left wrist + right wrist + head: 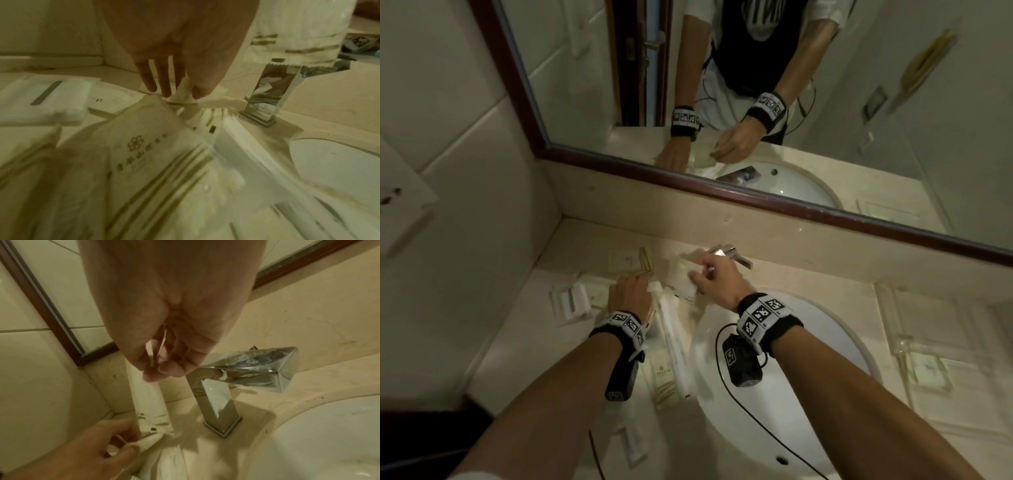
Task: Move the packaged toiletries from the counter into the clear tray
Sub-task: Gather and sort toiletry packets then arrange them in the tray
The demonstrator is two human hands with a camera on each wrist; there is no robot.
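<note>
- Honestly, a lot here is hard to read — dim yellowish light, and the pile of cream packets [664, 373] on the counter [791, 274] left of the sink [808, 394] smears into one blur in the left wrist view.
- Left hand [628, 291] is down at the top of that pile, thumb and fingers [162, 81] pinching the crinkled end of a small packet [180, 95]. Which packet it belongs to I can't tell, since the edges overlap.
- Right hand [717, 279] is just beside it, near the chrome faucet [729, 253], gripping a long cream sachet [149, 404] by its top end. The sachet hangs down with its striped, serrated bottom edge close to the left hand's fingers — touching or not, can't say.
- The forearms cover part of the pile, and one long white packet [671, 335] pokes out between the left wrist and the basin rim.
- Further left on the counter there's a folded white packet with a dark strip [47, 100], lying flat, apart from the hands.
- Clear tray [914, 349] sits on the far side of the sink, right end of the counter, well apart from both hands. It's see-through and faint, so I can't make out whether anything is in it.
- Mirror [756, 102] above shows both hands reflected over the same spot.
</note>
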